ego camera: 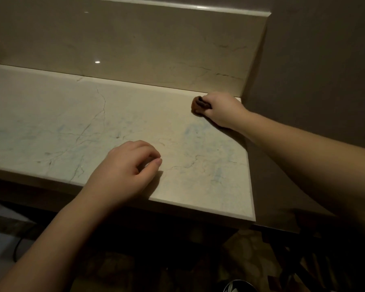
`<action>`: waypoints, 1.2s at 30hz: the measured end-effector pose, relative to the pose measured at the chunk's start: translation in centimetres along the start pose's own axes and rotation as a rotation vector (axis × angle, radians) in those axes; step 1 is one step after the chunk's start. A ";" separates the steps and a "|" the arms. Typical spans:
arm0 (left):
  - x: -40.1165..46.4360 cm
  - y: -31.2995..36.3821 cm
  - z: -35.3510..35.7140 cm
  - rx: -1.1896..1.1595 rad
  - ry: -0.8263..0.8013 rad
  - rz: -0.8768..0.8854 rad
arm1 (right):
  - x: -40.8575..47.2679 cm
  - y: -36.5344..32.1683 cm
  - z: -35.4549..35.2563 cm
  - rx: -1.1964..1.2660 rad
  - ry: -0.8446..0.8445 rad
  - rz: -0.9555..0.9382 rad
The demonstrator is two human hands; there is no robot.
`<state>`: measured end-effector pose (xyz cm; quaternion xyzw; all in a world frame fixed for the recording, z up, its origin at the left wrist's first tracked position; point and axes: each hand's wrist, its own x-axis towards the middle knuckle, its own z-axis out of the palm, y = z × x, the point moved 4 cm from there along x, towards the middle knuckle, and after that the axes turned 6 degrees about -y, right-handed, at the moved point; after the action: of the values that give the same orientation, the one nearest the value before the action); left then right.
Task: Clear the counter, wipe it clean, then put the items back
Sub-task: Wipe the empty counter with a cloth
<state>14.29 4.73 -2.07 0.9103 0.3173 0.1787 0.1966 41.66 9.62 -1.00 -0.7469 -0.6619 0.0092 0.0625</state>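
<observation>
Pale veined marble counter (118, 127), bare; small brown cloth (199, 105), bunched, lying on the counter's far right corner.

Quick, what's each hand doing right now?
Left hand: fingers loosely curled, holding nothing, resting on the counter.
Right hand: gripping a brown cloth at the back corner.
</observation>
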 end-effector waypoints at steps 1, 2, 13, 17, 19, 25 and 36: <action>-0.4 -0.3 -0.3 0.011 0.022 -0.006 | -1.2 -1.0 0.0 0.025 -0.010 -0.048; -0.9 -0.8 -0.7 0.021 0.046 -0.016 | -3.0 -2.3 0.0 0.057 -0.031 -0.111; -4.0 -6.2 -3.6 0.142 0.272 -0.230 | -5.7 -4.9 0.2 0.082 -0.064 -0.251; -4.7 -7.0 -3.4 0.157 0.266 -0.230 | 0.2 -1.6 -0.1 0.041 -0.036 -0.022; -4.8 -7.1 -3.2 0.165 0.270 -0.217 | 0.4 -1.9 -0.2 0.068 -0.034 0.004; -5.0 -7.2 -3.2 0.150 0.292 -0.200 | -9.4 -7.0 0.2 0.179 -0.120 -0.271; -5.3 -6.8 -3.0 0.134 0.336 -0.163 | -6.7 -2.9 -0.3 0.104 -0.030 0.031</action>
<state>5.60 6.97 -3.82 0.8500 0.4297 0.2899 0.0936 37.98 3.35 -0.87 -0.7527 -0.6497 0.0558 0.0912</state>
